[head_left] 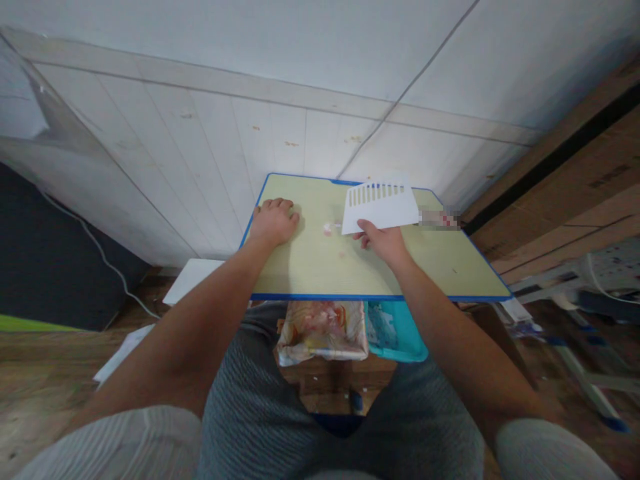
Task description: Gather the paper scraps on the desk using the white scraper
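My right hand (383,241) grips the lower edge of a flat white sheet (383,210), thumb on top. A row of narrow slots runs along the sheet's far side, and it is held tilted above the table. My left hand (275,220) lies palm down on the left part of the pale yellow table (315,267), fingers spread and holding nothing. Between the hands, a small pinkish-white bit (327,229) sits on the tabletop. To the right of the sheet is a pixelated patch, so what lies there cannot be made out.
Below the table's blue front edge stand a lined box (323,353) with pinkish contents and a turquoise bin (400,347). A white panelled wall (280,133) rises behind the table. Stacked cardboard boxes (575,180) are at the right, a dark cabinet (65,253) at the left.
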Tool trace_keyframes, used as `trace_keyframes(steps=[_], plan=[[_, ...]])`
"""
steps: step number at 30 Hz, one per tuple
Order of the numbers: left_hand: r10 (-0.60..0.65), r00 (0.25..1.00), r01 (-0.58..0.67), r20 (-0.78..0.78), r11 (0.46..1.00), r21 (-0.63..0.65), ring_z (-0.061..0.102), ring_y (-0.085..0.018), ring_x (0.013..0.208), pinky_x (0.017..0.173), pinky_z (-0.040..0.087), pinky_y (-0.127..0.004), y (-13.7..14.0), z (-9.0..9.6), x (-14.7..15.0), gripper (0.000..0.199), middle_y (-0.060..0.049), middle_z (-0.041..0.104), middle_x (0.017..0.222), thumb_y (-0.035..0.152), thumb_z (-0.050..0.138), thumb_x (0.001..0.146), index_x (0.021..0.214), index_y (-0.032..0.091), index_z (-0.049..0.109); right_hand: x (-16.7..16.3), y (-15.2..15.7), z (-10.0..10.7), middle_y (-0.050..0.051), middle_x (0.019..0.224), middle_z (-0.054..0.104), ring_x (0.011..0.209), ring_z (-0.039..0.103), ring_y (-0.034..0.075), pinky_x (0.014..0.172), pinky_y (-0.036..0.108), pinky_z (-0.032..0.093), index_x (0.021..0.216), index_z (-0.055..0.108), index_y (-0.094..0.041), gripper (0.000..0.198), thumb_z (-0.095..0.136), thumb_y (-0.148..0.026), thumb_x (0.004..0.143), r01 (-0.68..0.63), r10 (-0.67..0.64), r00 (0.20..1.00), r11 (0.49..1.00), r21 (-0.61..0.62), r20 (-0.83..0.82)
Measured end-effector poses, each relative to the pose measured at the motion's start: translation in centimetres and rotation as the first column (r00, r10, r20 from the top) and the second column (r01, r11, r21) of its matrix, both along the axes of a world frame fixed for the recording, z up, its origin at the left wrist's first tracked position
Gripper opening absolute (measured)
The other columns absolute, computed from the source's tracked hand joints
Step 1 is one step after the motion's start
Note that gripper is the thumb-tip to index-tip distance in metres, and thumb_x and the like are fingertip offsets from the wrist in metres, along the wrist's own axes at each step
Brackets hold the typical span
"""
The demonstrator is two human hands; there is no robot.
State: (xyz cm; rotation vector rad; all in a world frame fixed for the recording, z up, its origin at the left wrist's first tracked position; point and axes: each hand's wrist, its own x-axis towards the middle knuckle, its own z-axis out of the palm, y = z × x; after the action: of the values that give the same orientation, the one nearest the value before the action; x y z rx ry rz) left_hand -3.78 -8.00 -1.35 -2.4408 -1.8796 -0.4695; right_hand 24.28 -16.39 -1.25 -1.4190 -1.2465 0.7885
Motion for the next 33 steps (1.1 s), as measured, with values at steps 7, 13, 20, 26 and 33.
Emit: trace_keyframes(steps=[7,13,20,26,33], plan=[[0.009,1.0,-0.009,0.003,1.0,-0.007,0.059,-0.042,0.163,0.133,0.05,-0.061,-0.3,0.2,0.1,0.057,-0.019,0.069,0.175,0.041,0.049,0.122,0.165,0.015,0.074,-3.3,1.7,0.4,0.008,0.077,0.084,0.049,0.057,0.014,0.053,0.028,0.054,0.091,0.076,-0.02,0.015,0.073,-0.034,0.097,-0.067,0.07,0.993,0.997,-0.031,0.1],[0.007,1.0,-0.007,0.02,1.0,-0.016,0.059,-0.043,0.163,0.134,0.048,-0.063,-0.5,0.4,0.4,0.056,-0.02,0.068,0.175,0.039,0.05,0.121,0.165,0.014,0.075,-0.8,-1.5,0.0,0.009,0.071,0.081,0.05,0.057,0.016,0.053,0.032,0.054,0.08,0.074,-0.022,0.023,0.077,-0.042,0.092,-0.173,0.184,0.973,0.981,-0.084,0.142],[0.007,1.0,-0.006,0.026,1.0,-0.013,0.06,-0.043,0.161,0.133,0.049,-0.062,-0.8,0.7,0.4,0.055,-0.021,0.07,0.173,0.041,0.05,0.121,0.162,0.015,0.076,-1.1,-1.6,-0.2,0.008,0.071,0.079,0.051,0.06,0.017,0.054,0.033,0.056,0.082,0.071,-0.023,0.019,0.074,-0.041,0.088,-0.035,0.035,0.999,0.998,-0.053,-0.001],[0.012,0.999,-0.011,0.045,1.0,-0.017,0.059,-0.043,0.162,0.132,0.048,-0.062,-0.7,0.6,0.4,0.052,-0.019,0.071,0.172,0.04,0.051,0.121,0.161,0.021,0.077,-1.3,-1.8,-0.5,0.007,0.072,0.081,0.052,0.06,0.016,0.058,0.033,0.058,0.08,0.072,-0.023,0.024,0.077,-0.045,0.09,-0.077,0.08,0.995,0.996,-0.051,0.054],[0.017,0.999,-0.016,0.029,1.0,-0.022,0.058,-0.043,0.163,0.133,0.047,-0.061,-0.6,0.5,0.4,0.054,-0.02,0.069,0.174,0.041,0.052,0.121,0.163,0.018,0.076,-1.2,-2.1,-0.8,0.007,0.075,0.081,0.051,0.055,0.015,0.055,0.033,0.055,0.081,0.071,-0.025,0.033,0.076,-0.056,0.093,0.05,-0.053,0.993,0.998,0.037,0.104]])
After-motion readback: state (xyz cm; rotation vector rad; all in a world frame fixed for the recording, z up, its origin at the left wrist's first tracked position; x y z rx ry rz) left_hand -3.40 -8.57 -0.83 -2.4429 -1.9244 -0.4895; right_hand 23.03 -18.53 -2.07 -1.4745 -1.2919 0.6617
